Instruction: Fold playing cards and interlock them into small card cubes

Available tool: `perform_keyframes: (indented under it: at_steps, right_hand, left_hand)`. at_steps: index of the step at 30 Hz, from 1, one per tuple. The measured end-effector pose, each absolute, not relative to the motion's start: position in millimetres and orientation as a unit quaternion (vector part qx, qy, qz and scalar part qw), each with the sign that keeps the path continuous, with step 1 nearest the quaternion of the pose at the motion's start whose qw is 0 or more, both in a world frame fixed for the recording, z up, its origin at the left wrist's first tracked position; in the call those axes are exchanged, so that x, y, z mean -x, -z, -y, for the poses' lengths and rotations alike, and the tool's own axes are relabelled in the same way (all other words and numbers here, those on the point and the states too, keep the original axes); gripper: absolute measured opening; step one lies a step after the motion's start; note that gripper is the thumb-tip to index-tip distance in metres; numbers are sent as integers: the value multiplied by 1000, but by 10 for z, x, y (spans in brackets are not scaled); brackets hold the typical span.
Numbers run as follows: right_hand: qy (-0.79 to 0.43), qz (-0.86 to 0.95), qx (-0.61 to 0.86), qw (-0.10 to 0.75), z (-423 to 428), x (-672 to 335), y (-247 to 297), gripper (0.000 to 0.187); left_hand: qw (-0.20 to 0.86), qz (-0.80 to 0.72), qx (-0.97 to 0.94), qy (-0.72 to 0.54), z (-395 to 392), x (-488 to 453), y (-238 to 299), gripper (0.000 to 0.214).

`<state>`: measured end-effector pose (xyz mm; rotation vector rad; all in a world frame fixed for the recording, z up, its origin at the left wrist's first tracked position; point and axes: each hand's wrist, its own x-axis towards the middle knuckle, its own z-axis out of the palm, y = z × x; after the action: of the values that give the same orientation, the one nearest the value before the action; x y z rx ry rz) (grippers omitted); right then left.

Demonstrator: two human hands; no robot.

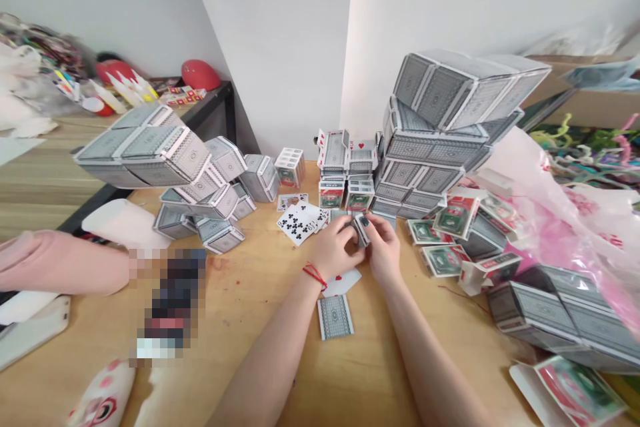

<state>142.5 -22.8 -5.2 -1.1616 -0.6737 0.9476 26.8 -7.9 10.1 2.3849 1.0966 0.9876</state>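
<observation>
Both my hands meet at the middle of the wooden table [260, 320]. My left hand [333, 248], with a red string on its wrist, and my right hand [383, 247] are closed together on a small stack of playing cards [361, 228] with grey patterned backs. Just behind my left hand lies a fan of face-up cards [300, 220], mostly clubs. Under my wrists lie a face-up card with a red heart [343, 281] and a face-down grey-backed card [335, 315].
Heaps of grey card boxes stand at the left [150, 147] and at the back right [440, 127]; more boxes [565, 313] and a pink plastic bag [565, 213] lie right. Another person's pink-sleeved arm [55, 270] reaches in from the left. A white phone [30, 330] lies bottom left.
</observation>
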Motion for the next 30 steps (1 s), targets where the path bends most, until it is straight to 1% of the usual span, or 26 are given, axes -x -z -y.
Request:
perform_keyframes:
  at_steps: [3, 6, 14, 20, 26, 30]
  right_hand:
    - [-417, 338, 530, 657, 255, -1390, -20, 31]
    - [-405, 353, 544, 644, 257, -1375, -35, 29]
    - [-390, 357, 558, 640, 240, -1403, 25, 25]
    - [-389, 356, 556, 642, 250, -1395, 4, 26]
    - [-378, 390, 559, 626, 281, -1362, -37, 26]
    - [-396, 410, 542, 617, 295, -1345, -44, 26]
  left_hand:
    - [178, -393, -839, -332, 95, -275, -117, 10]
    - [186, -392, -833, -344, 96, -270, -124, 10]
    - [198, -392, -820, -368, 88, -263, -100, 12]
    - [194, -406, -813, -369, 90, -269, -80, 11]
    - [189, -412, -815, -361, 86, -279, -93, 11]
    - [189, -411, -817, -358, 85, -281, -97, 13]
